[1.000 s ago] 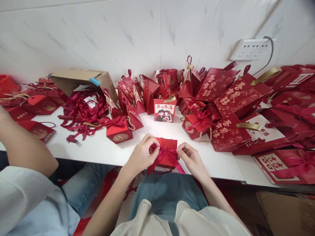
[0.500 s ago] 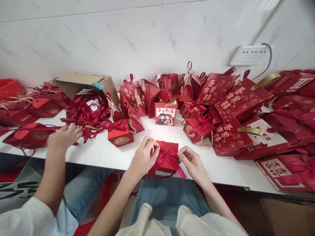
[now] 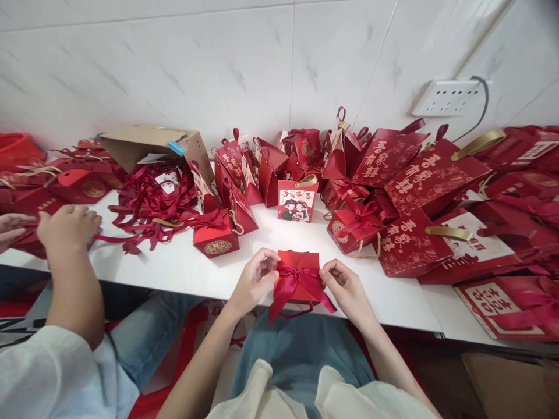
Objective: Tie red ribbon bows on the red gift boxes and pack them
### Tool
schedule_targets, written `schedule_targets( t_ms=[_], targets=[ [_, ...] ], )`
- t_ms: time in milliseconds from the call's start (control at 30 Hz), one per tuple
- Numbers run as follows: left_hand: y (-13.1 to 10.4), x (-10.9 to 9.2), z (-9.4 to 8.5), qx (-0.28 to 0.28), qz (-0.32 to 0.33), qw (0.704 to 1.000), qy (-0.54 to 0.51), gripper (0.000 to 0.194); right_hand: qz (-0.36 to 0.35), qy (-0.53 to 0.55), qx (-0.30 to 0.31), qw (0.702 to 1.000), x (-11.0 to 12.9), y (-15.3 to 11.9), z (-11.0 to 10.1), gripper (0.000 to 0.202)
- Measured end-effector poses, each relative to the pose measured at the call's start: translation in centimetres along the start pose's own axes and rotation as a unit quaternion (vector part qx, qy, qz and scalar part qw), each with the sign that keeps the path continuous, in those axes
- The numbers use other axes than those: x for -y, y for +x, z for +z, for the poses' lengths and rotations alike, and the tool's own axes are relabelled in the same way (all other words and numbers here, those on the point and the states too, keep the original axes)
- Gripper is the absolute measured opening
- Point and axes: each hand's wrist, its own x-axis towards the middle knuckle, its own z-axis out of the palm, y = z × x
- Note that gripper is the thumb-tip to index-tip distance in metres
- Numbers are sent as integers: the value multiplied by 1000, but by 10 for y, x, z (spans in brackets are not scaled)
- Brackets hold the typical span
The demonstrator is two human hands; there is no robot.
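- Red gift box sat at the front edge of the white table.
- Left hand pinched the left loop of the satin bow.
- Right hand pinched its right loop.

Pale "吾家有囍" on dark-red bags; red "囍" on cream panel, lower right.

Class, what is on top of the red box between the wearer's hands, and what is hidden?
On top of the red box lies a crimson ribbon bow, its tails spreading toward the person. The bow hides the middle of the top.
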Motion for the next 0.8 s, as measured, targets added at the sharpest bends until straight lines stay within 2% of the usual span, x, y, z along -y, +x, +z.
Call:
schedule_targets(
  t_ms=[67, 100, 200, 267, 333, 467, 667, 800],
  targets=[
    [0, -1, -3, -11, -20, 999, -41, 20, 1, -4, 4, 1000, 0, 0, -1, 33],
    [1, -3, -3, -32, -33, 999, -27, 21, 2, -6, 5, 1000, 1, 0, -1, 33],
    [3, -11, -2, -75, -88, 987, 110, 37, 4, -13, 7, 1000, 1, 1, 0, 32],
    [5, -17, 1, -64, -112, 975, 182, 45, 4, -15, 10, 1000, 1, 2, 0, 31],
    [6, -20, 3, -36, -124, 971, 202, 46, 4, -15, 10, 1000, 1, 3, 1, 31],
    [7, -18, 5, -3, -110, 981, 159, 32, 4, -1, 6, 1000, 1, 3, 2, 31],
    [4, -11, 4, -33, -70, 990, 114, 15, -1, 17, 3, 1000, 3, 1, 2, 31],
    [2, -8, 7, -66, -40, 986, 145, 2, 1, 7, 7, 1000, 4, 0, 2, 29]
  ],
)
